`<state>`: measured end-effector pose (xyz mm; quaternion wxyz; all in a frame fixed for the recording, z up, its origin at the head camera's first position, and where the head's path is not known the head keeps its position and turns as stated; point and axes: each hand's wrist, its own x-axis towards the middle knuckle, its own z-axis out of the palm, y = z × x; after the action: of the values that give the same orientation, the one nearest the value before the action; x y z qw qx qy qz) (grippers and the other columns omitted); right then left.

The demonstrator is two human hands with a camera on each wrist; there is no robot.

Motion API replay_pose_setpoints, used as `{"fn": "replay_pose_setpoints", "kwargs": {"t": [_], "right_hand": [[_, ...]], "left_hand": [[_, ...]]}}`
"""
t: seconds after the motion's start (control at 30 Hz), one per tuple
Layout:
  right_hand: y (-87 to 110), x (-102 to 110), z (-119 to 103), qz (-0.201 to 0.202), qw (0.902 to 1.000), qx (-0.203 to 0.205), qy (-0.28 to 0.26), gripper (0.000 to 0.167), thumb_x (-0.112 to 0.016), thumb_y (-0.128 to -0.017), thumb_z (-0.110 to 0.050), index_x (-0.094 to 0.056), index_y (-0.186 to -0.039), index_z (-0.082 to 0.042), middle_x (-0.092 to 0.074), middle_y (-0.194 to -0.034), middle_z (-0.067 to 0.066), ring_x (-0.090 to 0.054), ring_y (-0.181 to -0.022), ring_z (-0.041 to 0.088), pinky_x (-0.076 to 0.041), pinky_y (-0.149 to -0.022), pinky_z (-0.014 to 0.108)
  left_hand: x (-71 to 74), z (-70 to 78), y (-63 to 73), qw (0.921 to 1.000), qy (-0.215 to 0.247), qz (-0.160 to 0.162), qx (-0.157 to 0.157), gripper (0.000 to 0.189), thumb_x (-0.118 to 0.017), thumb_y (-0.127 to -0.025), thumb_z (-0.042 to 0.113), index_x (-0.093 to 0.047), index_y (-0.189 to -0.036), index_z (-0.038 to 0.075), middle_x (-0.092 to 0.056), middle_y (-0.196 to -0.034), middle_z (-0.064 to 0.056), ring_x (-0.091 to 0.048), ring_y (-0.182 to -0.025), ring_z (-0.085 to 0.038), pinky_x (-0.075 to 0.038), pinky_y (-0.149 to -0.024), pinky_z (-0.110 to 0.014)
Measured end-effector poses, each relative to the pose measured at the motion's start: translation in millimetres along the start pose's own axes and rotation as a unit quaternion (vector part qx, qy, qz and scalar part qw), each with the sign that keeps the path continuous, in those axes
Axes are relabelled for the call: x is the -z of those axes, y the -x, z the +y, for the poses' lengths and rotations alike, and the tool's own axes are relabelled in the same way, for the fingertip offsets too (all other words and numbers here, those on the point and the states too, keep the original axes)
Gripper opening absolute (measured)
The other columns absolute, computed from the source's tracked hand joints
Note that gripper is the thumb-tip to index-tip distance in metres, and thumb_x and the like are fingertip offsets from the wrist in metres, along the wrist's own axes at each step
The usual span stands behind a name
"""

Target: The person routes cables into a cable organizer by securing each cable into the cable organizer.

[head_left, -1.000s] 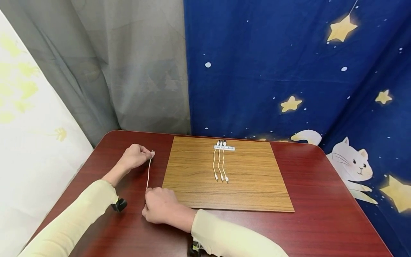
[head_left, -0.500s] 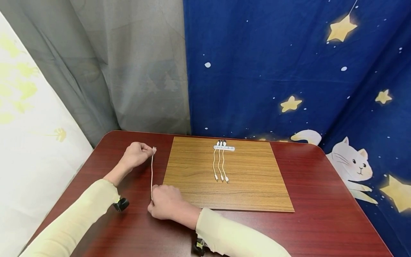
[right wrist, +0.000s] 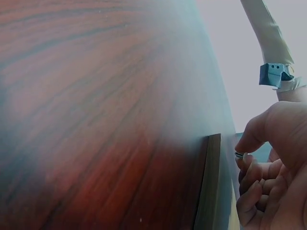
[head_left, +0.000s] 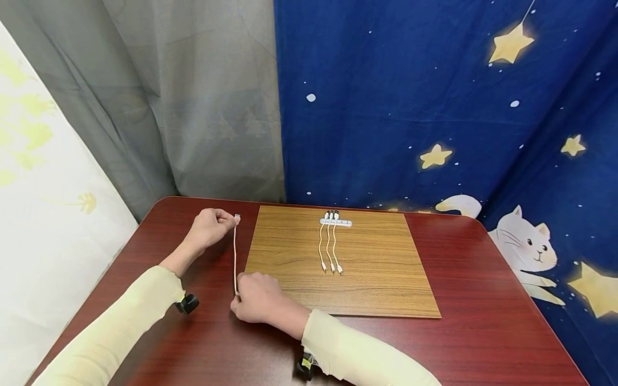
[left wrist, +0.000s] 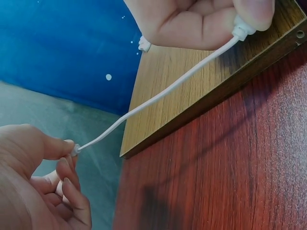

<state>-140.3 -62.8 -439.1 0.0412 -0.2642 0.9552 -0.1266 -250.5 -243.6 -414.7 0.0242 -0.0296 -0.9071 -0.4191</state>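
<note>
A short white USB cable (head_left: 235, 252) is stretched between the two hands, to the left of the wooden board (head_left: 386, 262). My left hand (head_left: 210, 228) pinches its far end between thumb and fingers, and a metal plug tip pokes out past them. Nearer the front, my right hand (head_left: 260, 298) pinches the other end by its plug; a small metal tip (right wrist: 239, 155) shows at the fingers in the right wrist view. In the left wrist view the cable (left wrist: 168, 90) hangs above the table with a slight bend, its shadow below.
On the board's far part sits a light grey cable clip strip (head_left: 344, 222) with three white cables (head_left: 328, 244) in it, their lower ends lying toward the front. The dark red table (head_left: 483, 300) surrounds the board, with curtains (head_left: 386, 107) behind.
Both hands have moved a little to the right with the cable between them, closer to the board. The cable now runs nearly straight front to back.
</note>
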Motion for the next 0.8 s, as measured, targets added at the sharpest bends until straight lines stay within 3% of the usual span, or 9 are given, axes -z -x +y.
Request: {"fn": "replay_pose_setpoints", "kwargs": {"t": [0.8], "right_hand": [[6.1,1.6,20.5,-0.003,0.9985,0.016,-0.053,0.022,-0.071,-0.082,-0.025,-0.051,-0.072,-0.022,-0.049,-0.060,-0.007,-0.049,-0.056,0.012,-0.040,-0.049,0.031]], "left_hand": [[-6.1,5.6,-0.1,0.9995,0.030,0.003,-0.002,0.030,-0.067,-0.099,0.027,-0.072,-0.103,-0.002,-0.073,-0.095,-0.012,-0.060,-0.086,-0.022,-0.047,-0.075,-0.034]]}}
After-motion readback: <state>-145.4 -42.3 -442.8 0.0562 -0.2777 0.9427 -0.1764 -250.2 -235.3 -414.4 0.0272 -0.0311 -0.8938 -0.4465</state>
